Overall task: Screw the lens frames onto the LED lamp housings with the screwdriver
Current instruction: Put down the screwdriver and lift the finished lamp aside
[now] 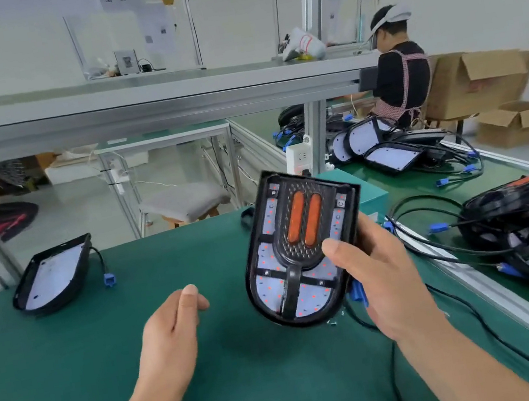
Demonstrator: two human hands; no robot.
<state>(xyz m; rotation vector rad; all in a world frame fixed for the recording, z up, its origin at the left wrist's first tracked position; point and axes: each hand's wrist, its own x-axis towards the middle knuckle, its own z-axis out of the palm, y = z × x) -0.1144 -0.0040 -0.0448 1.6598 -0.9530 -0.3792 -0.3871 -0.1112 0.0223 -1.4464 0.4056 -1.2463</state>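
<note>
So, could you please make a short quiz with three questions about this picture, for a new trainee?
1. True or false: the left hand holds nothing.
2. Which hand grips the raised lamp? A) left hand B) right hand C) both hands
3. Fill in: the other lamp lies on the green mat on the person's ____ side.

Key: 1 true; 2 B; 3 left.
</note>
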